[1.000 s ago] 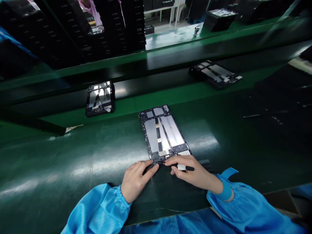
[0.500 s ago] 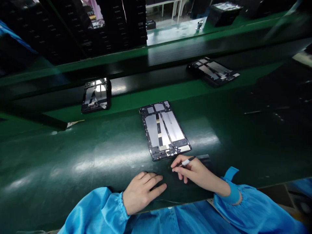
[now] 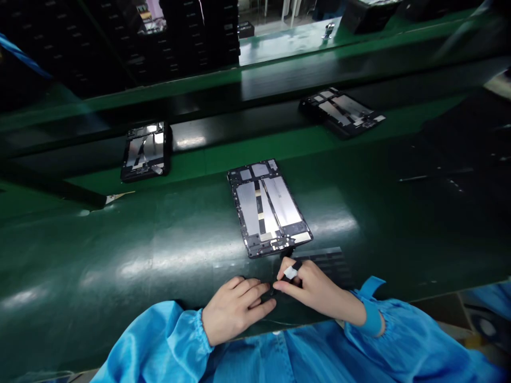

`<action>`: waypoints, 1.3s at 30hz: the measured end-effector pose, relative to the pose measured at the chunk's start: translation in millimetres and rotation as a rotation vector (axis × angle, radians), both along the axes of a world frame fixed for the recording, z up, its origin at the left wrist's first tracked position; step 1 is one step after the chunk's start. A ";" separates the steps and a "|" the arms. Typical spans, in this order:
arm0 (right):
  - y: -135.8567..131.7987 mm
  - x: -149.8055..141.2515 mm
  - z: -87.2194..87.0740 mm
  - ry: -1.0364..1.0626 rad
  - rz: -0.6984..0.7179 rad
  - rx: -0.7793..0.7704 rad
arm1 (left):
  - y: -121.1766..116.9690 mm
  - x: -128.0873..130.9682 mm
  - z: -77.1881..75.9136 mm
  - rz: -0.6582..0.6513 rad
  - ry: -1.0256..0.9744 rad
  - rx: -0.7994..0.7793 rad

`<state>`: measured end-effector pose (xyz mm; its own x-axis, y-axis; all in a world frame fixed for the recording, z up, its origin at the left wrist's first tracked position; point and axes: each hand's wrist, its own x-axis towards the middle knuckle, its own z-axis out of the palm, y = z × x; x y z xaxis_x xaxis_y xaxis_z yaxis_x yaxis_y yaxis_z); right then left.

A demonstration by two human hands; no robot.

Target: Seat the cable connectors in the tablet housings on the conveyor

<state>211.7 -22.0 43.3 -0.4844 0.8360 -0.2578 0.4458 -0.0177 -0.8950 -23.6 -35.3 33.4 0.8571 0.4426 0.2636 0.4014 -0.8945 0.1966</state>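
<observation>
The left hand (image 3: 235, 311) is resting palm-down on the green bench mat (image 3: 120, 255), fingers lightly spread and holding nothing, while the right hand (image 3: 313, 287) is pinching a slim black pen-like tool (image 3: 298, 266) with a white band (image 3: 290, 273) around it, thumb and fingers closed narrowly on the shaft. The two hands are working close together, fingertips nearly meeting, just below the lower edge of an opened tablet frame (image 3: 268, 207). That frame is lying flat on the mat straight ahead of the person, silver shields and small gold-coloured strips facing up, and neither hand looks to be touching it. A dark ribbed pad (image 3: 325, 263) is sitting just beside the right hand. Farther out on a green ledge (image 3: 255, 154), two more tablet frames (image 3: 146, 151) (image 3: 341, 111) are lying well apart, one to each side. Shiny blue smock sleeves (image 3: 167, 335) are bunching at both wrists, a blue strap (image 3: 373, 316) is circling the right wrist, and stacks of black trays (image 3: 199, 37) are rising behind it all
</observation>
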 end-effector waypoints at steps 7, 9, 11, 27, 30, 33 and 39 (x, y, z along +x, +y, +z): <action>8.3 9.5 -2.4 0.320 -0.146 -0.284 | -1.8 -1.1 0.7 0.005 -0.016 -0.011; 24.5 13.9 2.8 0.366 -0.189 -0.255 | 2.2 -1.8 3.2 0.006 -0.026 -0.033; 46.1 15.1 8.8 0.360 -0.196 -0.214 | 10.2 -2.3 6.1 0.039 -0.059 -0.052; 115.5 -19.5 18.1 0.152 0.078 -0.395 | 40.4 -8.4 -6.6 0.295 -0.171 0.035; 117.5 -20.2 17.5 0.167 0.079 -0.416 | 41.0 -7.8 -5.4 0.303 -0.169 0.027; 117.9 -21.4 15.1 0.197 0.074 -0.440 | 41.7 -7.0 -4.1 0.305 -0.166 0.025; 116.3 -20.8 10.4 0.203 0.099 -0.407 | 41.6 -6.3 -2.5 0.312 -0.165 0.016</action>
